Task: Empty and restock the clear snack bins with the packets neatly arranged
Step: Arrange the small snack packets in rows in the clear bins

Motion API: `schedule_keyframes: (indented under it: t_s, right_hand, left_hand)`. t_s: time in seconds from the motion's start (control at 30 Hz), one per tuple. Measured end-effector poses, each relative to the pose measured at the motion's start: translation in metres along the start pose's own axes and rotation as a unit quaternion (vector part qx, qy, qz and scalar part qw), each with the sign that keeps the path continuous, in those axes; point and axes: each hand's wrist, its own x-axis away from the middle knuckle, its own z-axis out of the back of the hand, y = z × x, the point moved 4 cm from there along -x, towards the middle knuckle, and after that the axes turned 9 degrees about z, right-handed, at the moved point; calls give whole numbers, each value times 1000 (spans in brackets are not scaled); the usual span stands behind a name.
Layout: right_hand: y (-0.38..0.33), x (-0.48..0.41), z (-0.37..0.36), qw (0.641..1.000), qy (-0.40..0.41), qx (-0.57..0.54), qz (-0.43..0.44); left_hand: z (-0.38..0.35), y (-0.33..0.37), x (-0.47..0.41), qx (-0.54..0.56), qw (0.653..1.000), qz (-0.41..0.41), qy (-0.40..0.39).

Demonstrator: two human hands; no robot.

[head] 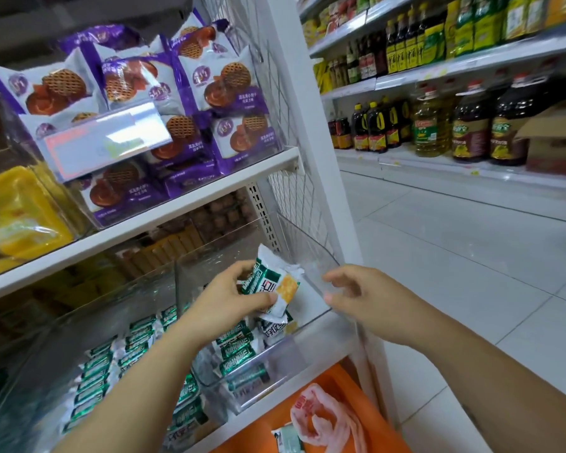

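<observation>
Right now your L hand [229, 295] grips a small bunch of green-and-white packets [272, 282], thumb on the front and fingers curled behind. It holds them just above the open top of the clear bin [307, 243], at the R end of the lower shelf [262, 415]. Your R hand [356, 292] is at the bin's front R corner, with fingers and thumb pinching the wall edge. More of the same packets [239, 351] lie loose and jumbled in the bin's front part; the back part looks bare plastic. Just beside it on the L, a second bin [30, 371] has the same packets stood in rows.

Below the shelf there's an orange basket [350, 387] w/ a pink plastic bag [327, 416] and one more packet [286, 436] in it. The shelf above holds purple waffle-cake packs [223, 83] behind a blurred price tag [105, 142], w/ yellow trays [13, 210] to their L. Across the aisle stand oil bottles [471, 125] on racks.
</observation>
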Motion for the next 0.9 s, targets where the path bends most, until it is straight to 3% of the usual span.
schedule_keyframes:
  t_s: [0.13,0.3,0.37,0.5,0.63,0.8,0.9]
  right_hand:
    - [10,-1,-10,991,-46,121,21]
    - [13,3,-14,986,-76,146,21]
    - [13,4,-13,982,-98,156,41]
    - [13,4,-13,979,-102,163,68]
    - [13,3,-15,977,-102,171,79]
    - [13,3,-17,977,-95,173,78]
    - [15,3,-19,978,-93,169,74]
  left_hand:
    - [-27,-23,-23,-72,997,32,18]
    - [-42,-36,-40,-192,975,55,-94]
    - [-44,-43,-45,-290,950,33,-111]
    - [-47,-49,-50,-470,880,-37,-56]
    - [-52,-53,-52,-499,864,-60,-38]
    - [-42,-46,-52,-480,874,-55,-49]
    - [-43,-44,-49,-490,868,-74,-13]
